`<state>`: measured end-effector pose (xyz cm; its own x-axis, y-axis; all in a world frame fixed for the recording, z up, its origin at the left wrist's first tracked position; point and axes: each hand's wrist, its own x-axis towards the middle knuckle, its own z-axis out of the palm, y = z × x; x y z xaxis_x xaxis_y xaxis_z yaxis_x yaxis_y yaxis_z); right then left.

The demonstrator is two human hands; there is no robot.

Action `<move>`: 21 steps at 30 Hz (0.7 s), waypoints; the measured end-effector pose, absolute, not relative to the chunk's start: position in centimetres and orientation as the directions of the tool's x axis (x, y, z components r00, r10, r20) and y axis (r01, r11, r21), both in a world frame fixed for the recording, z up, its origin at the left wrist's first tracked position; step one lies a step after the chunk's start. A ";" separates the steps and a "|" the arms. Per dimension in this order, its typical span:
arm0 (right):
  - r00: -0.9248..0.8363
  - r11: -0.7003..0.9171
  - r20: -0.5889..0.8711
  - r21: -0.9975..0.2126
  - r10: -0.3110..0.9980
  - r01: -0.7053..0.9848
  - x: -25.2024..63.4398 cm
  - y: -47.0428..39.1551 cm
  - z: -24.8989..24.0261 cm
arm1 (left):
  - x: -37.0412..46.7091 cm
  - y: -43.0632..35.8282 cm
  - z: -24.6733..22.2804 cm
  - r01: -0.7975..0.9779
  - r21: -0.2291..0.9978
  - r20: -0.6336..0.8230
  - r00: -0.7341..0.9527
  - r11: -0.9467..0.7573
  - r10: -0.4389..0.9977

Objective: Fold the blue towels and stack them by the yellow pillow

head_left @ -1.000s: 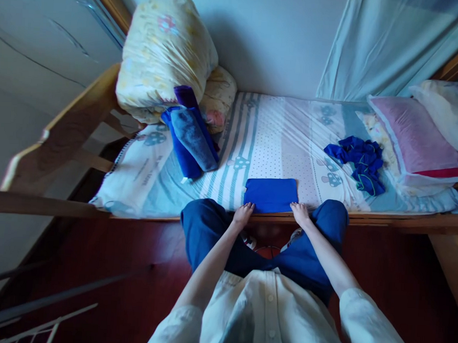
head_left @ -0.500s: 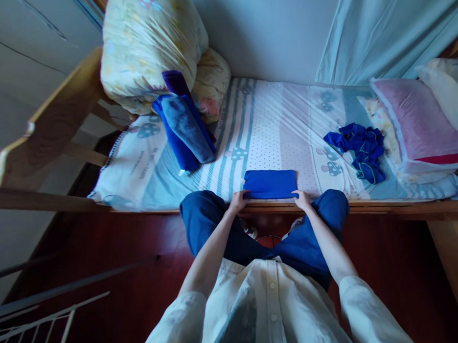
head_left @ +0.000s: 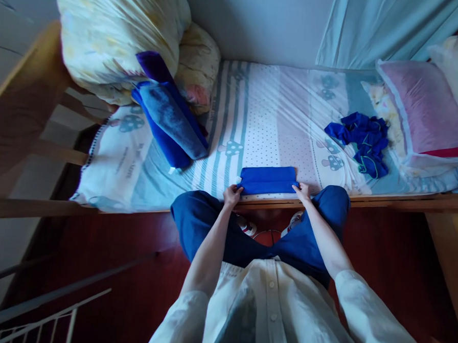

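Observation:
A folded blue cloth (head_left: 267, 179) lies flat at the near edge of the bed, with its near part turned up into a strip. My left hand (head_left: 233, 195) pinches its left near corner, beside a small white tag. At the right near corner, my right hand (head_left: 301, 191) grips the same cloth between thumb and fingers. To the left lie folded blue and purple cloths (head_left: 181, 125) in a stack. A crumpled blue cloth (head_left: 363, 140) with green edging rests to the right.
The bed (head_left: 261, 106) has a patterned sheet and a wooden rail (head_left: 404, 202) along its near side. A bulky yellow quilt (head_left: 121, 38) stands at the left end. A pink pillow (head_left: 428, 107) lies at the right. White metal bars (head_left: 54, 318) stand at the lower left.
The near edge of the blue cloth has been turned over away from me, forming a strip across it. Both hands still hold its corners. The view has shifted slightly.

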<state>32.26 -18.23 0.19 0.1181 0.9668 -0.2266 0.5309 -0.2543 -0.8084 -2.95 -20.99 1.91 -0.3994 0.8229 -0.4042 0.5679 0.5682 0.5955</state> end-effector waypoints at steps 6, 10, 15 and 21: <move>0.127 -0.282 -0.255 -0.784 0.959 0.553 32.4 -18.4 -0.7 | -3.0 -21.3 1.3 0.574 0.543 -0.452 -0.415 0.613 0.790; 0.126 -0.297 -0.273 -0.787 0.954 0.541 32.3 -18.6 -0.8 | -3.0 -21.3 1.4 0.579 0.533 -0.460 -0.413 0.617 0.786; 0.137 -0.311 -0.283 -0.774 0.949 0.551 32.4 -18.7 -0.6 | -3.1 -21.5 1.7 0.579 0.530 -0.463 -0.414 0.620 0.783; 0.161 -0.312 -0.268 -0.786 0.950 0.534 32.2 -18.9 -0.2 | -2.9 -21.7 2.2 0.585 0.527 -0.454 -0.419 0.616 0.786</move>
